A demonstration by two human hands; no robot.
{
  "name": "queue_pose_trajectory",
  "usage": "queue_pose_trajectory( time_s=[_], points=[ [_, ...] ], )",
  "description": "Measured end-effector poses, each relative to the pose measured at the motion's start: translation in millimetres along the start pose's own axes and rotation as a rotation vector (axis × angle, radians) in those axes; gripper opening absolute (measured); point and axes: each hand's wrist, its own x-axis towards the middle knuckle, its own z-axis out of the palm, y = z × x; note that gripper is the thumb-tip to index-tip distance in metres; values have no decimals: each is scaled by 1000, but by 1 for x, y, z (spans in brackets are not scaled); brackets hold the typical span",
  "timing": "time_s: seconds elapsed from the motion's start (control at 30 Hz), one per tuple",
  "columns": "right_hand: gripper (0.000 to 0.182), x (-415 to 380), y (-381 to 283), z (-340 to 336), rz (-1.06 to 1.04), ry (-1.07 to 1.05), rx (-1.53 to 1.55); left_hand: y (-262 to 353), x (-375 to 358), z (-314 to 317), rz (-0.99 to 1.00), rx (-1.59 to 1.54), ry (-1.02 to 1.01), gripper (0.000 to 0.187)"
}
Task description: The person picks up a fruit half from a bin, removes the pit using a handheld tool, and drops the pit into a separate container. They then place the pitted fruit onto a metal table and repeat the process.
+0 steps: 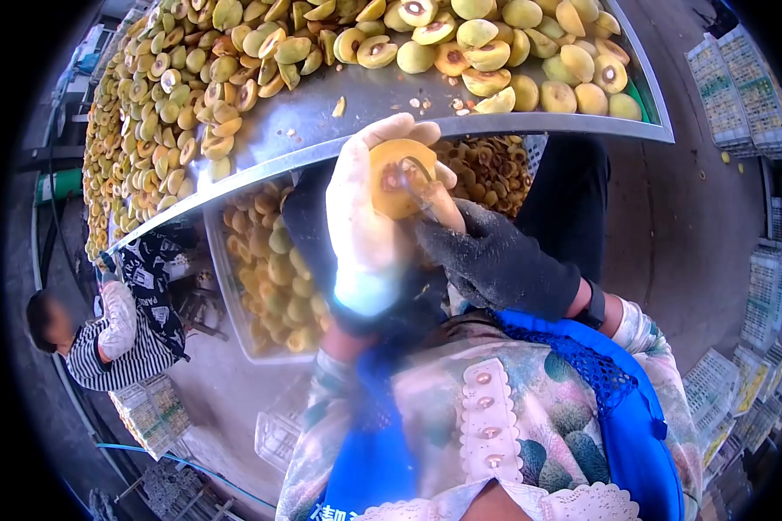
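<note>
My left hand [354, 208], in a white glove, is closed around a yellow peach half [393, 154] with its cut face turned up. The middle of that face looks reddish. My right hand [500, 256], in a black glove with a bare fingertip showing, meets it from the right. It grips a thin curved metal tool [427, 179], whose tip lies against the cut face. Blur and my fingers hide the tool's handle. Both hands are above my lap, just in front of the metal table's edge [278, 169].
Many peach halves [487, 56] are heaped on the table. Below it stand a white bin [235, 317] of peach pieces and a pile of darker cut pieces [495, 174]. Another person [117, 334] sits at the left. Stacked crates [743, 91] line the right side.
</note>
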Motion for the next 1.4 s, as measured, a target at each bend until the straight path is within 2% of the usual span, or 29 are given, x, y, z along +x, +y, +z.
queue_pose_trajectory(
  time_s=[0.03,0.07,0.17,0.2,0.3,0.43,0.53,0.57,0.63,0.67,0.73,0.77,0.83,0.9,0.97,1.03,1.07,1.1,1.13,1.2,1.23,1.3,1.37,1.4],
  points=[
    [25,1,-1,1,32,22,25,-1,0,1,55,61,17,54],
    [25,1,-12,1,272,25,222,-3,-1,2,109,121,34,54],
    [24,0,-15,1,548,34,439,-6,-4,9,183,193,91,52],
    [24,0,-16,1,549,33,440,-7,-5,10,195,201,113,52],
    [24,-2,-14,1,464,4,375,-15,-5,4,283,177,53,34],
    [24,-3,-10,-4,290,-66,267,-12,-10,4,199,113,10,38],
    [24,-3,-6,-7,107,-122,170,-5,-5,-1,92,124,-62,55],
    [24,-3,-5,-6,61,-138,153,-2,-1,-8,-38,-68,-121,56],
    [24,-2,-1,-5,10,-155,165,4,5,-17,-124,-220,-338,55],
    [24,-2,1,-2,31,-166,229,6,5,-16,-137,-153,-285,55],
    [23,0,6,-7,213,-283,560,7,-1,-2,-1,154,-104,54],
    [23,0,6,-15,444,-385,894,8,-3,2,65,306,-14,54],
    [23,-1,7,-16,706,-391,1175,11,5,-9,-27,256,-182,55],
    [24,-6,7,-2,761,-234,1070,10,10,-25,-159,184,-371,56],
    [23,-11,22,-3,779,-294,1245,5,10,-26,-156,173,-322,55],
    [22,-1,28,-8,792,-359,1300,-12,7,-30,-94,6,-217,45],
    [21,2,27,-9,806,-373,1290,-18,5,-25,10,47,-85,43],
    [21,4,28,-9,826,-384,1283,-20,2,-21,-9,-19,40,39],
    [21,10,30,-9,718,-582,1356,-22,0,-25,-29,-24,92,37],
    [22,15,24,-8,840,-453,906,-24,-3,-29,-44,-56,204,34],
    [22,18,18,-6,887,-383,684,-24,-5,-31,-35,-52,187,34],
    [22,11,37,0,819,-460,935,-24,-11,-39,-19,-41,156,35],
    [23,4,44,0,816,-551,1258,-11,-15,-46,-16,4,-66,38],
    [21,2,44,1,812,-601,1318,-8,-15,-49,-9,-46,-159,39]
  ],
)
